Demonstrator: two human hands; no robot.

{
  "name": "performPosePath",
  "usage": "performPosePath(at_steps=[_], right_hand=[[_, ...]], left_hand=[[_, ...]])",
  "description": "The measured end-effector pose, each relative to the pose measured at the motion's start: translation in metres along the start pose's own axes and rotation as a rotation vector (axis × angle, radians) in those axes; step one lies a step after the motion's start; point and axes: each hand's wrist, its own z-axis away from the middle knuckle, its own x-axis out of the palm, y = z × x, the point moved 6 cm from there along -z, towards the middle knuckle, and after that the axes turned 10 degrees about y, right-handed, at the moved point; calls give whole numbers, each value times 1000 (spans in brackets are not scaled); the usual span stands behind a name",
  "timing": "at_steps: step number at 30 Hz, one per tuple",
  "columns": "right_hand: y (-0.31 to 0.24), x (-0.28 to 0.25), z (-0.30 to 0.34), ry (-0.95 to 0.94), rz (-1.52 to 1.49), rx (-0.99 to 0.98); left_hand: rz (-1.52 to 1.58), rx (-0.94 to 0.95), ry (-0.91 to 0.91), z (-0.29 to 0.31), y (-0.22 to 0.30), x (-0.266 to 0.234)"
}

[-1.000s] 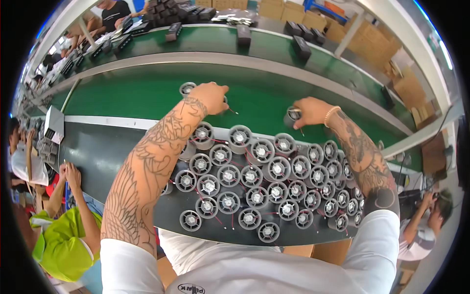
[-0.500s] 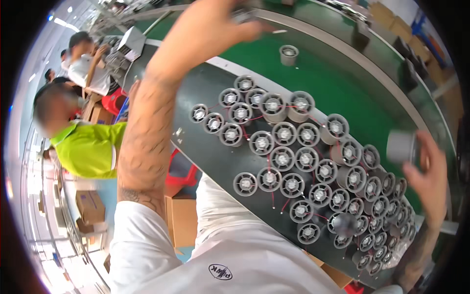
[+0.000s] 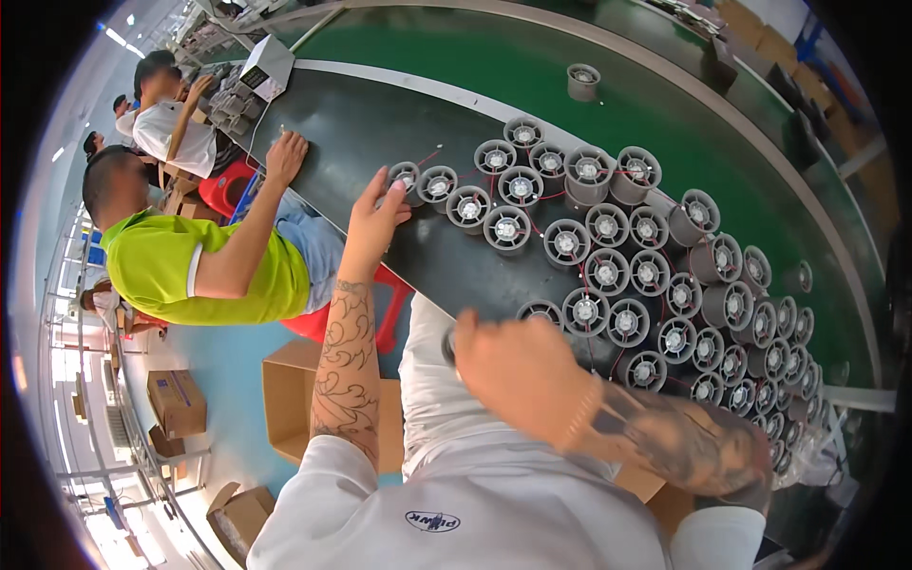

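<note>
My left hand (image 3: 372, 226) curls its thumb and fingers around a grey cylindrical fan (image 3: 407, 175) at the left end of a large group. My right hand (image 3: 522, 375), smeared by motion, is closed in front of my lap at the table's near edge. Another grey cylindrical fan (image 3: 448, 346) shows partly past its fingers; the rest is hidden. Several more grey fans (image 3: 606, 273) stand upright in uneven rows on the dark table (image 3: 456, 275), spoked ends up. Thin red wires run between them.
Beyond the table lies a green belt (image 3: 427, 47) with a lone grey fan (image 3: 582, 84) on it. A co-worker in a lime shirt (image 3: 180, 275) sits at my left, one hand (image 3: 287, 157) on the table. An open cardboard box (image 3: 294, 404) stands below, beside a red stool (image 3: 389, 309).
My left hand has come back from over the green belt to the row's left end, where a fan has been added. My right hand has swung from the far right to my lap with its fan.
</note>
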Motion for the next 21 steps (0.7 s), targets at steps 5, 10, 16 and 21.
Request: performPosePath(at_steps=[5, 10, 16, 21], right_hand=[[38, 22, -27, 39, 140, 200], [74, -62, -2, 65, 178, 315], [316, -182, 168, 120, 502, 976], [422, -224, 328, -30, 573, 1284]], left_hand=[[311, 20, 33, 31, -8, -5], [129, 386, -78, 101, -5, 19], [-567, 702, -172, 159, 14, 92], [-395, 785, -10, 161, 51, 79]])
